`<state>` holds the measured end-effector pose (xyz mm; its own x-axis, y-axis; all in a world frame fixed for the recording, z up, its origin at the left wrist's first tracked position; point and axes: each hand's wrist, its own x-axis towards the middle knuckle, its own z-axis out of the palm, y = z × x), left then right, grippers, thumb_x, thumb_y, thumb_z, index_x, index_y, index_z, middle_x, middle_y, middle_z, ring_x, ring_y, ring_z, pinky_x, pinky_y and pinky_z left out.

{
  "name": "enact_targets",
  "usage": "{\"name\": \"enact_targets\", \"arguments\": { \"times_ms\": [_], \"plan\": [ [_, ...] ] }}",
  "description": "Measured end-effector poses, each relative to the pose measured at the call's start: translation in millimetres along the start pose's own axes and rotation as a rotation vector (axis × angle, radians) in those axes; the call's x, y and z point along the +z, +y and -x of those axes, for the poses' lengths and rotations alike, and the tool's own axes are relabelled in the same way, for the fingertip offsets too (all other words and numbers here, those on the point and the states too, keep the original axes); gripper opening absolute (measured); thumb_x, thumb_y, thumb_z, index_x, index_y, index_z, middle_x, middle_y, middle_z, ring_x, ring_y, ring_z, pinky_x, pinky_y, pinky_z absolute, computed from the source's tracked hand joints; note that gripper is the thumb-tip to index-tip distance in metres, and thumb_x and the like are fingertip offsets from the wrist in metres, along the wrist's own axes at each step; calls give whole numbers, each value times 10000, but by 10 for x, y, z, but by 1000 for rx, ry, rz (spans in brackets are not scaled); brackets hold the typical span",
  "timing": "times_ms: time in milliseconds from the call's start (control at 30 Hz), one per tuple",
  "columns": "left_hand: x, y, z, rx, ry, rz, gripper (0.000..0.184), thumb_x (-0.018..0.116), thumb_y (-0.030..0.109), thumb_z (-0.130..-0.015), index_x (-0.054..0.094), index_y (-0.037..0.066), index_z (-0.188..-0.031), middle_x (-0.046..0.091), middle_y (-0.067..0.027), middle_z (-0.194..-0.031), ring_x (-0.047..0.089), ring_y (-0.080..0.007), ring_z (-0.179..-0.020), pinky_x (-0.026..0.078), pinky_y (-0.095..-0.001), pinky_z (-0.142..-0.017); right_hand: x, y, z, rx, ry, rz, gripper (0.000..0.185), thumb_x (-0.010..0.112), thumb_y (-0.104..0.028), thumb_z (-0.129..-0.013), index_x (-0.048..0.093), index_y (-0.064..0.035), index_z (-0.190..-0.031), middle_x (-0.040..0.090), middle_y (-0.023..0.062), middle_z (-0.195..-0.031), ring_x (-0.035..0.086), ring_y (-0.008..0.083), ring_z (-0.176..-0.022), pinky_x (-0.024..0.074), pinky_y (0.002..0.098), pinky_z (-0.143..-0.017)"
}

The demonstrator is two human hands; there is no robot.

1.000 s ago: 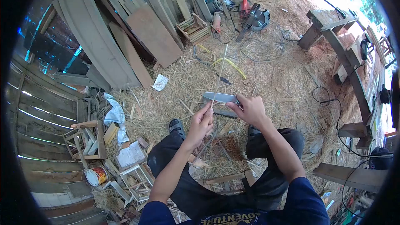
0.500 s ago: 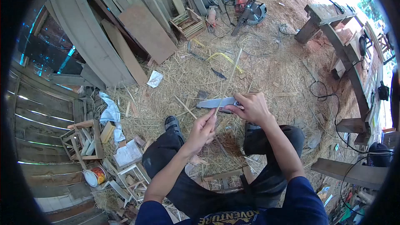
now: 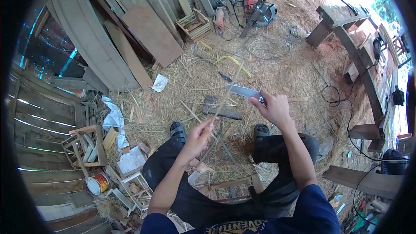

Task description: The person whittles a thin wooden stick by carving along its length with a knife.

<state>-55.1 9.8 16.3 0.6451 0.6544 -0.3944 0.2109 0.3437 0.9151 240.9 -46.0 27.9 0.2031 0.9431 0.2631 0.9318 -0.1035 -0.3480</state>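
And we're live w/ both hands at work out front! L hand (image 3: 196, 142) has a thin stick (image 3: 222, 102) pinched btwn thumb and fingers at its lower end, the rest of it slanting up and off to the R. R hand (image 3: 275, 109) is wrapped round a knife (image 3: 244, 91), fingers curled on the handle, thumb along it, blade pointing L. Blade tip meets the stick's line in this view, approx. halfway up; can't tell if they touch. So, stick pos.: above the floor, btwn the 2 hands, in front of the knees.

Down below, a dark bar (image 3: 227, 113) lies on the straw (image 3: 277, 76), btwn the 2 sandals (image 3: 261, 131). Further fwd, a yellow strip (image 3: 245, 69) curves past the stick's top end. Up top there's a circular saw (image 3: 263, 16), w/ a small wooden crate (image 3: 195, 26) to its L. White paper (image 3: 160, 82) on the floor nr a leaning brown board (image 3: 152, 32). Far L, a paint can (image 3: 98, 183) on its side; far R, a wooden bench (image 3: 340, 16).
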Motion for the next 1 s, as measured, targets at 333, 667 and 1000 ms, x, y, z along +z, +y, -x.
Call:
{"name": "enact_targets", "arguments": {
  "times_ms": [333,667,1000],
  "plan": [
    [112,-61,-240,190,64,-26,365,438,225,-1093,510,67,-1413,436,44,-720,356,-24,-535,331,-201,-489,-45,-151,-55,120,-136,-284,528,597,-531,-953,643,-28,-798,598,173,-589,644,389,-586,497,473,-576],
    [244,216,-228,100,-24,192,435,427,233,-1096,377,103,-1508,579,-27,-797,399,-31,-511,325,-195,-433,34,-276,-59,90,-226,-350,536,588,-538,-956,641,-26,-805,614,178,-620,647,396,-613,496,474,-591],
    [255,168,-321,112,122,288,396,466,261,-1089,464,129,-1463,375,63,-666,334,-18,-463,276,-196,-395,127,-293,-38,-9,-177,-325,522,613,-506,-960,602,-14,-785,549,169,-565,590,384,-541,444,454,-542]
  ]
}}
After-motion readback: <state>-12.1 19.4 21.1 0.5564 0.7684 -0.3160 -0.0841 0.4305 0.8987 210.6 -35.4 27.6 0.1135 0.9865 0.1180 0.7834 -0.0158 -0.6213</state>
